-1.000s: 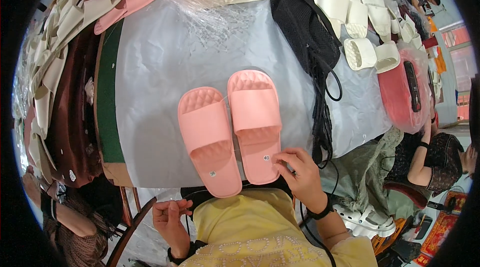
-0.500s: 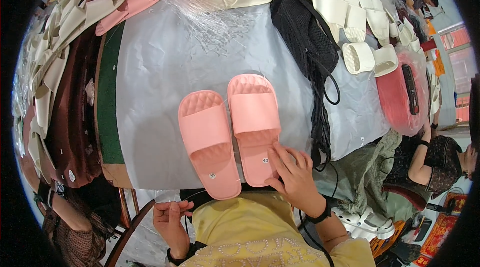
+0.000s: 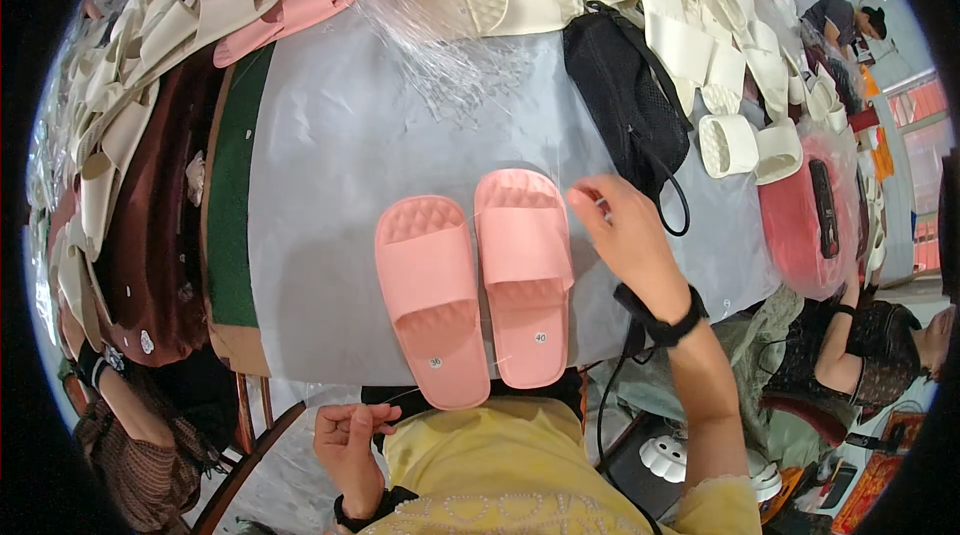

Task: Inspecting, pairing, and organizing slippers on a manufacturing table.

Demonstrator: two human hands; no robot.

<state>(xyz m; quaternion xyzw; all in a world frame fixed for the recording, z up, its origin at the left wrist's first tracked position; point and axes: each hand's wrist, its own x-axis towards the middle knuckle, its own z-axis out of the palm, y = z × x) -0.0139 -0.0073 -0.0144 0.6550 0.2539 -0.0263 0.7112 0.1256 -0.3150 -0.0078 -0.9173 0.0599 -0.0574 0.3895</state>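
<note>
Two pink slide slippers lie side by side on the grey sheet, toes pointing away from me. The left slipper (image 3: 431, 275) is slightly tilted, and the right slipper (image 3: 522, 255) stands straighter; each has a small round sticker on its heel. My left hand (image 3: 350, 450) is below the table's near edge, closed in a pinch on what looks like a thin clear strand. Beside the right slipper's toe end, my right hand (image 3: 628, 230) has curled fingers; what they hold, if anything, is too small to make out.
A bundle of clear plastic strands (image 3: 440, 60) lies at the far side. A black mesh bag (image 3: 625, 85) with cords lies on the right, and a red bag (image 3: 795, 220) is beyond it. Cream slippers (image 3: 670, 35) pile at the back. Co-workers sit on both sides.
My right hand has left the right slipper's heel and moved up and away to its toe end. My left hand stays in its pinch near the table's edge.
</note>
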